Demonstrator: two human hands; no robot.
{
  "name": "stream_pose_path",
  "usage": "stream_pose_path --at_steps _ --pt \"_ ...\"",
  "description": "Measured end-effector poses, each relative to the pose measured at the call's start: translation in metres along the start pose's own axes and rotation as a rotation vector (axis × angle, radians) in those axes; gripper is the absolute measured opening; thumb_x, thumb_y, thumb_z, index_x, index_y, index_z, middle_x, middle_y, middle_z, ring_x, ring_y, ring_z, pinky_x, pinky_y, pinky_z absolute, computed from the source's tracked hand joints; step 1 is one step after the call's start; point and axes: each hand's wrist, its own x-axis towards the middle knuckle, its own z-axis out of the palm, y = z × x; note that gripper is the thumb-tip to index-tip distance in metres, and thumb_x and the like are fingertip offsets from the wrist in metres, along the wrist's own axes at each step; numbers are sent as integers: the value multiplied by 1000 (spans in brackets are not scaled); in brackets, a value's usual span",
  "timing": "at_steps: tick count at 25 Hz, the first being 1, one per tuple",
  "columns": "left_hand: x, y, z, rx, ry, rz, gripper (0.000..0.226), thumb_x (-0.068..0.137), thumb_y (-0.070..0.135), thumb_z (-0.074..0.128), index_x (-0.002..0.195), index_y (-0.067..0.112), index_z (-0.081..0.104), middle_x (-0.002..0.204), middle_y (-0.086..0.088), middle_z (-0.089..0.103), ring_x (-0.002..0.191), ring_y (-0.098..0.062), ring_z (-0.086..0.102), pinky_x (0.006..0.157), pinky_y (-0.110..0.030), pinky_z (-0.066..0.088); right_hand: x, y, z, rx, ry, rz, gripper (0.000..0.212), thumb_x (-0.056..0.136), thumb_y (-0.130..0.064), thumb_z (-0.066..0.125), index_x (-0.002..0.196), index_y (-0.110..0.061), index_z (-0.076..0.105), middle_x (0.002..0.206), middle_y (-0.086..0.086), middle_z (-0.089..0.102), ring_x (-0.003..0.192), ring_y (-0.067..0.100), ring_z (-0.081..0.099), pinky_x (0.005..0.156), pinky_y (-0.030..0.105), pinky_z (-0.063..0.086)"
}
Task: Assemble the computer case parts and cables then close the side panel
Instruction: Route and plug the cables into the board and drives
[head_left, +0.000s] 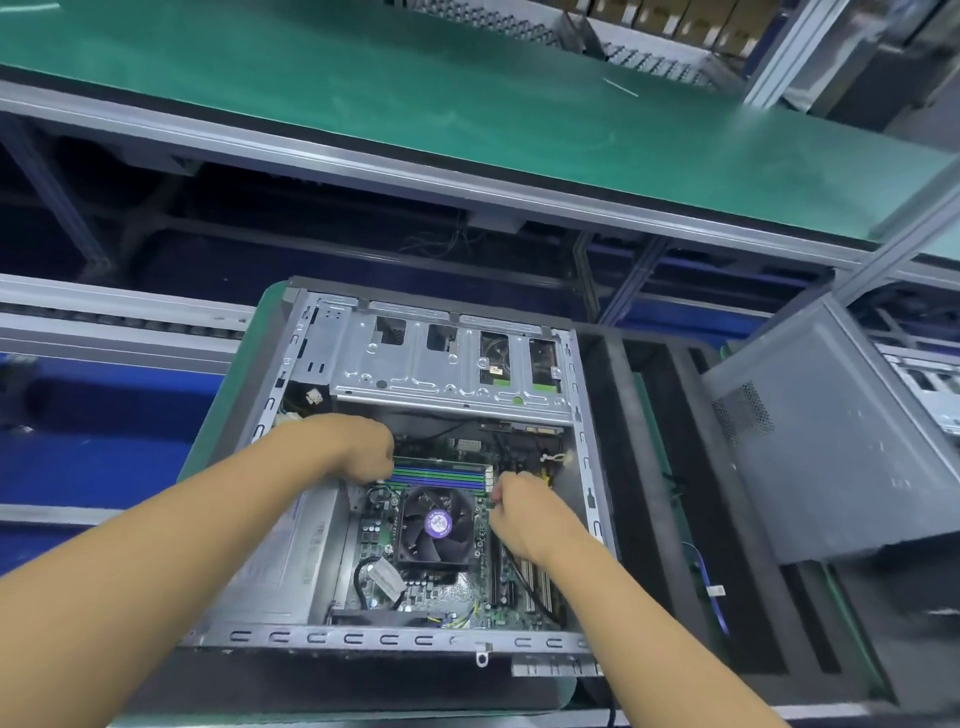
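Case (447, 364): one, lying open on the desk (223, 426), interior facing up. Step: I am judging this as memory or cable seating. Left hand (363, 454) and right hand (524, 506): two, sitting curled at opposite ends of the memory slots (441, 475); what they are gripping I cannot tell. Fan (439, 522): one. Next: pressing evenly at both ends.
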Motion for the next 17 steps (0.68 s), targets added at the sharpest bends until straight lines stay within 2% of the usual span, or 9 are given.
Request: stream_pose_path --at_steps 2,3,5,8,10,14,15,17 --pt "-9 15 4 112 36 -25 28 94 28 43 109 15 64 115 -4 66 100 -25 64 88 -40 52 -1 -1 2 -114 131 -12 30 101 -23 49 129 -12 52 129 11 49 115 30 53 94 39 48" --pt "-13 23 6 167 108 -60 28 94 26 43 111 17 62 113 -2 66 94 -24 63 82 -38 51 0 -3 2 -134 211 -49 28 101 -23 49 127 -13 53 128 10 49 116 29 50 95 39 47" --pt "-17 32 7 223 263 -170 25 95 25 42 111 17 60 111 -3 64 88 -25 59 76 -36 41 4 -7 -1 -44 279 -167 24 102 -18 46 121 -15 59 123 5 57 114 25 52 93 36 47" --pt "-21 32 9 185 228 -322 27 96 29 41 113 20 59 114 -1 64 96 -25 59 85 -38 37 9 -16 -8 152 226 -270 27 103 -14 41 117 -16 64 117 -3 63 110 16 54 88 29 45" --pt "-28 29 12 156 235 -379 26 96 29 43 115 20 59 112 0 65 90 -25 58 79 -35 39 11 -22 -8 218 212 -302 26 103 -15 42 115 -18 65 106 -8 60 95 12 52 79 27 43" --pt "-47 11 10 277 534 -466 20 94 18 50 111 19 61 108 0 63 97 -22 62 66 -32 35 11 -26 -1 216 148 -333 24 103 -17 43 110 -21 65 96 -11 57 67 4 46 69 28 42" --pt "-51 5 8 327 574 -493 22 93 17 53 114 20 60 112 0 61 102 -22 60 68 -31 37 12 -26 -1 229 146 -331 24 102 -17 43 109 -22 66 95 -12 57 63 -1 43 68 28 41" --pt "-55 -5 5 410 588 -504 32 92 19 54 123 21 53 122 0 57 114 -21 52 82 -30 38 12 -26 -2 259 174 -314 23 101 -17 45 107 -24 66 93 -13 56 64 -3 42 67 29 41"
